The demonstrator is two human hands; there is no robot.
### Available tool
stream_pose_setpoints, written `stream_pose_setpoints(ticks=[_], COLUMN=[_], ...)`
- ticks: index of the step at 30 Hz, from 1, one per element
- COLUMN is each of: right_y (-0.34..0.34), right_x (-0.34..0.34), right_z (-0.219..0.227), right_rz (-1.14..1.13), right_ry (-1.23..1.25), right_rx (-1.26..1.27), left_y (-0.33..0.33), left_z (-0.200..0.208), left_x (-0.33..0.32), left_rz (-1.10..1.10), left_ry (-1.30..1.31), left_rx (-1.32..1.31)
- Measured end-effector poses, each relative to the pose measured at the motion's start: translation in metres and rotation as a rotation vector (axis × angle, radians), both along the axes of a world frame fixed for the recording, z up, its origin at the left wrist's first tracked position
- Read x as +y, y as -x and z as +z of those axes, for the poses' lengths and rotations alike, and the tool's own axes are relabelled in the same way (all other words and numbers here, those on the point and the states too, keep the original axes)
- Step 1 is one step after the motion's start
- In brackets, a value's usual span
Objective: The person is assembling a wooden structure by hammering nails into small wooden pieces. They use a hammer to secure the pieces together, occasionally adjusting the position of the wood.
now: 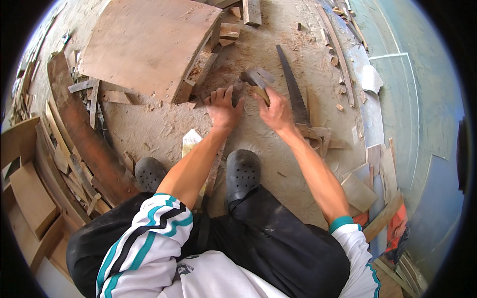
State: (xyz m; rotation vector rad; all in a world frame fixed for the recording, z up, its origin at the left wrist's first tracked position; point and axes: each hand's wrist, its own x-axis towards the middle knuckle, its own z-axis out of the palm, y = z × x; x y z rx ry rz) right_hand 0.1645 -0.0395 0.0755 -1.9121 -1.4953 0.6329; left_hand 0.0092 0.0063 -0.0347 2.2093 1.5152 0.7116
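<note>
1. Nearest the camera, a white shirt with teal and black sleeve stripes (218, 273) is covering the person's torso, and loose black trousers (285, 238) are covering the bent legs.
2. The right grip (276, 110) is wrapping firmly around a hammer with a dark metal head and a yellowish handle (256, 78); the hammer is hanging in front of the person, between the two hands, its head slightly blurred.
3. The left grip (223, 110) is curving, partly open, just left of the hammer head. Its thumb and fingers are flanking a dark, blurred piece (237, 94); whether they are clasping it, one cannot tell.
4. A long, dark, toothed handsaw (292, 82) is lying on the dusty grey-brown floor (278, 166), right of the hammer.
5. Two grey perforated clogs (243, 171) are resting below the hands.
6. A broad tan wooden panel (149, 44) is occupying the upper left, and a curved reddish-brown board (92, 129) is lying farther left among scraps.
</note>
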Motion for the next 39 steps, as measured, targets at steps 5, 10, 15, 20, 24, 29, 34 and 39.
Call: stream_pose_setpoints(ticks=[5,10,15,20,24,29,34,39], right_y=[0.001,-0.018,-0.028,-0.027,-0.023,-0.011,-0.01,-0.014], right_x=[-0.015,-0.027,-0.027,-0.025,-0.024,-0.026,-0.026,-0.026], right_z=[-0.004,0.001,0.002,0.013,0.009,0.019,0.021,0.016], right_rz=[-0.16,-0.284,-0.348,-0.37,-0.339,-0.328,-0.318,-0.328], right_ry=[-0.009,-0.122,-0.062,0.021,-0.018,-0.051,-0.051,-0.099], right_rx=[0.051,0.021,0.071,0.11,0.091,0.117,0.152,0.112], left_y=[0.002,0.004,0.022,0.023,0.025,0.01,0.006,0.007], left_z=[0.013,0.048,0.054,0.06,0.062,0.104,0.122,0.118], left_x=[0.006,0.018,0.035,0.036,0.037,0.046,0.046,0.04], left_rz=[-0.026,-0.129,-0.161,-0.171,-0.184,-0.116,-0.163,-0.217], left_ry=[-0.036,0.654,1.202,1.242,1.206,1.03,0.909,0.913], left_rx=[-0.044,-0.6,-0.859,-0.944,-0.968,-0.643,-0.614,-0.724])
